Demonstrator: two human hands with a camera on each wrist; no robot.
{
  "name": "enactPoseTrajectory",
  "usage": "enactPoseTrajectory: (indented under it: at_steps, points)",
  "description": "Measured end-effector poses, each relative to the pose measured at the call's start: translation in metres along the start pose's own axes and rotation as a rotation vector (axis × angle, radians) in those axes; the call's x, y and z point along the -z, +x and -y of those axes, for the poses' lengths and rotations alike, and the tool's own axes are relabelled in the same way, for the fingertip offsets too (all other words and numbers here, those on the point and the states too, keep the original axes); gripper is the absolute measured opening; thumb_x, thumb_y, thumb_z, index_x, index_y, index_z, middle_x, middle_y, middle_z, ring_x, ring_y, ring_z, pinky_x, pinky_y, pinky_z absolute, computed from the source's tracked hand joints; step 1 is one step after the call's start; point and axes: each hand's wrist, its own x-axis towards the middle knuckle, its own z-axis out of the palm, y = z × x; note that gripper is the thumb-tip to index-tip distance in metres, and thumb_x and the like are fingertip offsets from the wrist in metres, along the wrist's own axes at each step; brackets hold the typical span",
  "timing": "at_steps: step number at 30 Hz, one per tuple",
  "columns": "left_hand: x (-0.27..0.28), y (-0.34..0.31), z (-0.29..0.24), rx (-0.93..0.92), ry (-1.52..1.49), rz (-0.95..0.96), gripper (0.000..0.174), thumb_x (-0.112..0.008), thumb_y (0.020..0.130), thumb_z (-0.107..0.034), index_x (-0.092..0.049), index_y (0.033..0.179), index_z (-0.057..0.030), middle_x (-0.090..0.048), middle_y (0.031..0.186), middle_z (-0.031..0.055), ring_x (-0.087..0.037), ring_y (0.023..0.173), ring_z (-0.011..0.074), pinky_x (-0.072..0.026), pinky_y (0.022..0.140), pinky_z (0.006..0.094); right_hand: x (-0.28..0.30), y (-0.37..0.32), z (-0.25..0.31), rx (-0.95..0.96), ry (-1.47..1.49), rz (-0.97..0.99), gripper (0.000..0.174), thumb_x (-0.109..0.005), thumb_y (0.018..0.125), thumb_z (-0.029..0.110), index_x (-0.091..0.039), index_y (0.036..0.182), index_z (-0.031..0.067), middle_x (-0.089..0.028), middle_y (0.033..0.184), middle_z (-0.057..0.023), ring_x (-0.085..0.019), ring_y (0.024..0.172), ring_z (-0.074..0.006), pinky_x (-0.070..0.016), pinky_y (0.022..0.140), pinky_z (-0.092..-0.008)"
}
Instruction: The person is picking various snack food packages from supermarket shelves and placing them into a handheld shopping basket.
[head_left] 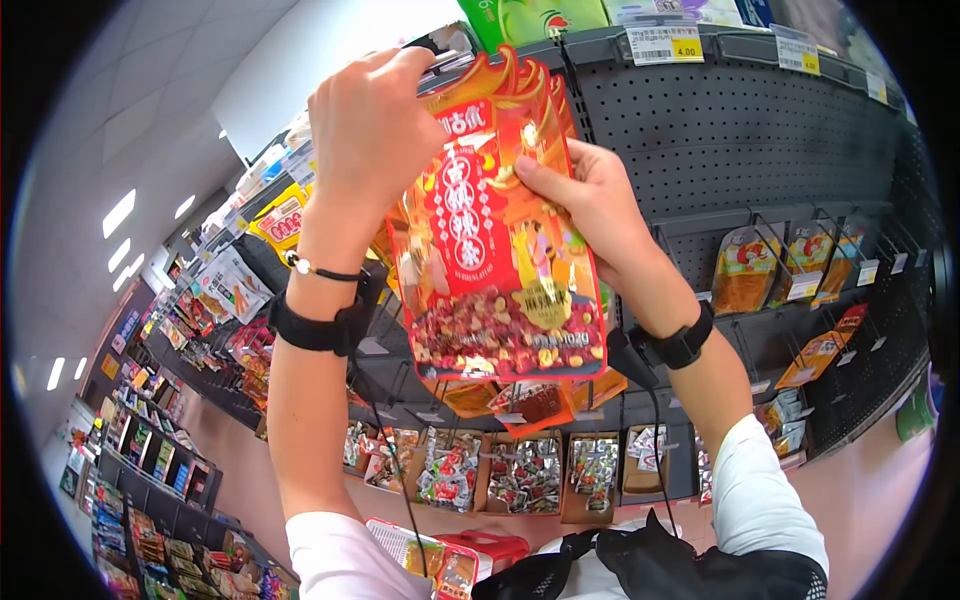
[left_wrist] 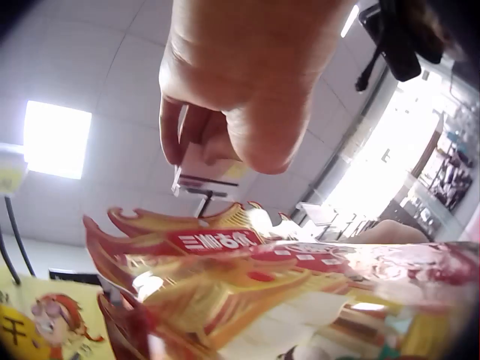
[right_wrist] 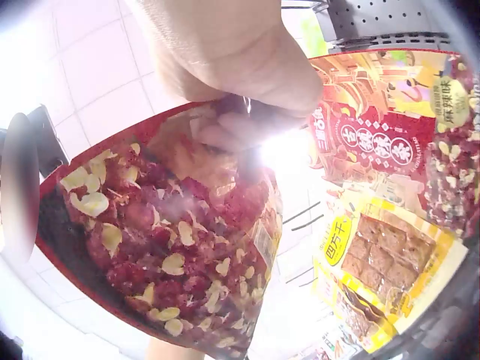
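Observation:
A shiny red snack bag (head_left: 500,250) with gold artwork and Chinese lettering is held up in front of the shelf. My right hand (head_left: 600,200) grips its right edge, thumb on the printed front. In the right wrist view the near bag (right_wrist: 172,240) shows red pieces with pale nuts, under my right hand (right_wrist: 232,60). Another bag of the same kind (right_wrist: 382,135) is beyond it. My left hand (head_left: 375,130) is raised at the bag's top left. In the left wrist view, its bent fingers (left_wrist: 171,135) pinch a white-and-yellow price tag (left_wrist: 214,176) at a hook's end.
Yellow snack bags (right_wrist: 382,262) hang beside the red ones. Behind stands a black perforated shelf panel (head_left: 700,150) with price labels (head_left: 665,44) above. Lower down are cardboard boxes (head_left: 525,475) of small packets. A red-and-white basket (head_left: 455,570) is near the body.

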Motion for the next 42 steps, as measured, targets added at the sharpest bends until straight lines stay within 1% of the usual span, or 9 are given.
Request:
enactPoseTrajectory:
  at_steps: [2, 4, 14, 16, 32, 34, 38, 40, 42]
  points:
    - [-0.002, 0.002, 0.006, 0.058, -0.093, 0.007, 0.024, -0.057, 0.066, -0.002, -0.070, 0.085, -0.0058, -0.067, 0.079, 0.0167, -0.063, 0.072, 0.0350, -0.0509, 0.067, 0.0413, 0.000, 0.007, -0.001, 0.011, 0.038, -0.004, 0.020, -0.059, 0.090, 0.008, -0.057, 0.104, -0.0057, -0.067, 0.098, -0.0133, -0.068, 0.078, -0.0143, -0.0557, 0.069, -0.0277]
    - [-0.005, 0.005, 0.011, -0.001, -0.134, -0.033, 0.022, -0.056, 0.068, -0.002, -0.070, 0.084, -0.0060, -0.065, 0.074, 0.0170, -0.062, 0.067, 0.0364, -0.0505, 0.065, 0.0424, 0.002, 0.010, -0.002, 0.020, 0.062, -0.055, 0.019, -0.058, 0.090, 0.007, -0.056, 0.104, -0.0059, -0.067, 0.097, -0.0144, -0.068, 0.078, -0.0152, -0.0566, 0.069, -0.0286]
    - [-0.005, 0.009, 0.013, 0.011, -0.135, -0.011, 0.018, -0.056, 0.070, -0.005, -0.071, 0.080, -0.0066, -0.065, 0.071, 0.0167, -0.062, 0.067, 0.0363, -0.0502, 0.064, 0.0422, 0.015, 0.013, -0.002, -0.011, 0.094, -0.041, 0.019, -0.060, 0.089, 0.007, -0.057, 0.102, -0.0055, -0.067, 0.094, -0.0148, -0.068, 0.075, -0.0165, -0.0575, 0.066, -0.0290]
    - [-0.005, 0.008, 0.014, -0.039, -0.143, -0.017, 0.020, -0.055, 0.072, -0.001, -0.067, 0.087, 0.0002, -0.063, 0.073, 0.0197, -0.061, 0.064, 0.0360, -0.0474, 0.062, 0.0374, 0.017, 0.011, -0.002, -0.024, 0.091, -0.058, 0.019, -0.060, 0.088, 0.007, -0.057, 0.102, -0.0058, -0.067, 0.094, -0.0150, -0.068, 0.075, -0.0167, -0.0576, 0.066, -0.0292]
    - [0.005, 0.010, 0.004, -0.031, -0.147, 0.030, 0.015, -0.057, 0.073, -0.003, -0.068, 0.084, -0.0037, -0.062, 0.071, 0.0178, -0.059, 0.063, 0.0366, -0.0464, 0.061, 0.0395, 0.015, 0.011, 0.000, -0.023, 0.058, -0.074, 0.021, -0.060, 0.089, 0.008, -0.056, 0.102, -0.0075, -0.066, 0.095, -0.0174, -0.069, 0.076, -0.0185, -0.0584, 0.066, -0.0308]
    - [0.005, 0.011, 0.004, -0.089, -0.092, 0.023, 0.015, -0.059, 0.072, -0.005, -0.069, 0.083, -0.0048, -0.062, 0.070, 0.0174, -0.058, 0.061, 0.0366, -0.0459, 0.059, 0.0397, 0.016, 0.012, 0.001, -0.026, 0.042, -0.072, 0.021, -0.060, 0.089, 0.008, -0.056, 0.102, -0.0076, -0.066, 0.095, -0.0175, -0.069, 0.076, -0.0186, -0.0585, 0.066, -0.0308]
    - [0.007, 0.012, 0.001, -0.055, -0.074, 0.081, 0.016, -0.060, 0.071, -0.007, -0.070, 0.084, -0.0072, -0.063, 0.070, 0.0152, -0.059, 0.064, 0.0355, -0.0466, 0.062, 0.0400, 0.015, 0.011, 0.009, -0.021, -0.001, -0.110, 0.021, -0.059, 0.089, 0.007, -0.055, 0.103, -0.0077, -0.066, 0.094, -0.0176, -0.069, 0.075, -0.0195, -0.0588, 0.066, -0.0311]
    - [0.009, 0.011, 0.000, -0.125, 0.077, 0.093, 0.018, -0.061, 0.071, -0.009, -0.071, 0.085, -0.0100, -0.064, 0.070, 0.0148, -0.060, 0.069, 0.0335, -0.0473, 0.065, 0.0406, 0.019, 0.011, 0.006, -0.050, 0.058, -0.112, 0.021, -0.059, 0.089, 0.007, -0.054, 0.103, -0.0079, -0.066, 0.093, -0.0178, -0.069, 0.075, -0.0196, -0.0591, 0.065, -0.0315]
    - [0.015, 0.011, -0.011, -0.102, 0.147, 0.148, 0.019, -0.061, 0.070, -0.010, -0.072, 0.086, -0.0111, -0.063, 0.070, 0.0149, -0.060, 0.072, 0.0328, -0.0475, 0.066, 0.0412, 0.022, 0.014, -0.007, -0.049, 0.059, -0.119, 0.020, -0.059, 0.089, 0.008, -0.056, 0.103, -0.0064, -0.067, 0.094, -0.0167, -0.069, 0.078, -0.0190, -0.0577, 0.067, -0.0305]
